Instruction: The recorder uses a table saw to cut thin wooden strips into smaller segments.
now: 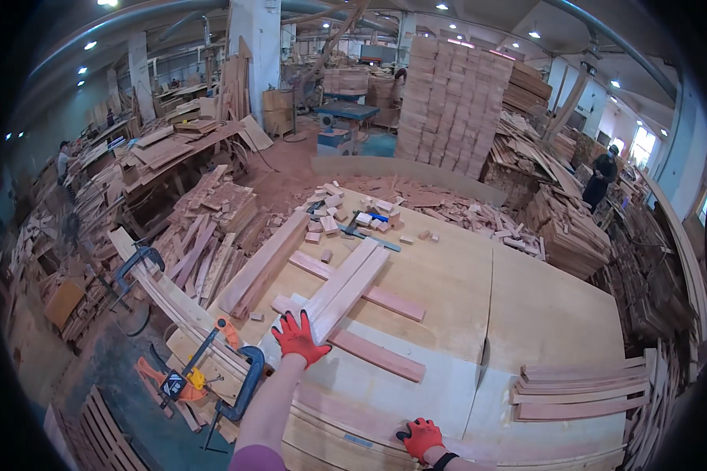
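Note:
My left hand (pixel 300 339), in a red glove with black fingertips, lies with fingers spread on the near end of a pair of pale boards (pixel 344 284). These boards rest side by side across reddish wooden strips (pixel 377 355) on the worktable (pixel 440 290). At the table's front edge my right hand (pixel 423 439), gloved alike, has its fingers curled on a long pinkish board (pixel 346 414). Its fingertips are partly hidden. Left of the pale boards lies a thick reddish beam (pixel 265 259).
Blue clamps (pixel 247 385) and an orange-handled clamp (pixel 226 334) sit at the table's left edge. Small wood blocks (pixel 330 224) are scattered at its far end. Curved slats (pixel 581 388) lie at the right. Tall stacked lumber (pixel 452 106) stands behind; a person (pixel 601 177) stands far right.

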{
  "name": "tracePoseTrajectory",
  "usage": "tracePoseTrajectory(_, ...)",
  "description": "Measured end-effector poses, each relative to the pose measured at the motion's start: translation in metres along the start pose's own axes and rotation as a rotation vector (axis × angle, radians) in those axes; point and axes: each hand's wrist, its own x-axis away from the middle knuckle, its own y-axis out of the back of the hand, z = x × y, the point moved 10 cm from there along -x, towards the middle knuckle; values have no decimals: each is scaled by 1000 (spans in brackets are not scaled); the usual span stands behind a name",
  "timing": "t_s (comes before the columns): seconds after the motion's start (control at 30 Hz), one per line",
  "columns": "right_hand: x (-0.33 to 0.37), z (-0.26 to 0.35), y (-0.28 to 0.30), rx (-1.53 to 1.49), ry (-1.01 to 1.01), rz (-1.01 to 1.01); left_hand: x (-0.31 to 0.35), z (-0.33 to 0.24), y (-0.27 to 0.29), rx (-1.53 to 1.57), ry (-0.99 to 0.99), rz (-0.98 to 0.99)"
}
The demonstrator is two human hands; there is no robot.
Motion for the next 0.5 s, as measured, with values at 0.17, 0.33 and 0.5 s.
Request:
tracePoseTrajectory(0.17, -16, 22, 0, 36, 36, 33, 83, -90, 2, 302, -445, -197)
tracePoseTrajectory(0.33, -18, 26, 0, -4, 71, 38, 168, -141, -47, 410, -731, 217)
tracePoseTrajectory(0.5, 25, 20, 29, -51, 145, -108, 213, -168, -62, 199, -992, 402)
